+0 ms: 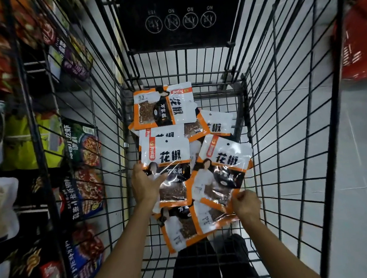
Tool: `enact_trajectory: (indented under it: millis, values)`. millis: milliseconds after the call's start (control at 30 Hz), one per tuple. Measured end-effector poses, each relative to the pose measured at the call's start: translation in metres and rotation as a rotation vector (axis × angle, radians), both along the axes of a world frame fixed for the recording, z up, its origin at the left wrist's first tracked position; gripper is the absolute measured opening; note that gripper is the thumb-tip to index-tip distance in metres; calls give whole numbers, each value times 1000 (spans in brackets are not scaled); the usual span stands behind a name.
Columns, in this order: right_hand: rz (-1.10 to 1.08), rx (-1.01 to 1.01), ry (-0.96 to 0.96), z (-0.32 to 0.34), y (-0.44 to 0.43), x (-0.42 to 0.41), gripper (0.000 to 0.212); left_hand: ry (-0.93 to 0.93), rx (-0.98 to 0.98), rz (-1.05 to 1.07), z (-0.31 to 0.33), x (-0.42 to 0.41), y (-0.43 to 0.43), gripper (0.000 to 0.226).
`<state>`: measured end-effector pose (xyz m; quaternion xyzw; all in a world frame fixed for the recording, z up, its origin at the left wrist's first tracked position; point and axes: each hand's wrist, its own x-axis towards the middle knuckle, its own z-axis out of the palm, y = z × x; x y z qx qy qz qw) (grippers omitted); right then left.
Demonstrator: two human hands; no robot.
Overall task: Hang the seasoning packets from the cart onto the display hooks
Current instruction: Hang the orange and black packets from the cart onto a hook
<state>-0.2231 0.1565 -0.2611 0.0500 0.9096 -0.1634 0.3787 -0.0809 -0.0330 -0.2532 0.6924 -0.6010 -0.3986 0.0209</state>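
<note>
- The left hand (pixel 145 183) grips the left 花椒 packet (pixel 169 160) by its edge, thumb across the front.
- The right hand (pixel 246 204) pinches the near corner of the right 花椒 packet (pixel 222 171).
- Both packets lie on the pile in the cart (pixel 286 107).

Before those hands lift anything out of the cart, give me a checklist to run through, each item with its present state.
1. Left hand grips the white-and-orange plastic seasoning packet: ok, thumb lies across its face.
2. Right hand holds the right-hand packet: ok, pinching its lower edge.
3. Hanging holes at both packets' tops: ok, both show.
4. Both packets free of the pile: not ok, they overlap other packets beneath.
5. Free display hook: cannot tell; none shows plainly among the blurred goods on the left.
6. Black wire cart walls clear of both hands: ok.
</note>
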Motion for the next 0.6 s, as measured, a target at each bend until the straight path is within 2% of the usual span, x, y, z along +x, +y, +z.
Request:
enact_trajectory:
  millis: [100,200,400,467,600]
  values:
    - [-76,14,-12,2,2,2,35,27,28,-1,-1,4,2,67]
    - [-140,-70,33,1,-15,-8,42,54,39,-19,-2,6,1,71]
    - [-213,-109,24,-1,-33,-22,55,113,66,8,-3,7,-3,61]
    - [-233,-194,-23,1,-32,-23,47,132,122,46,-4,9,-4,63]
    - [-274,-360,-153,10,-29,-23,15,199,335,68,-1,10,-5,52]
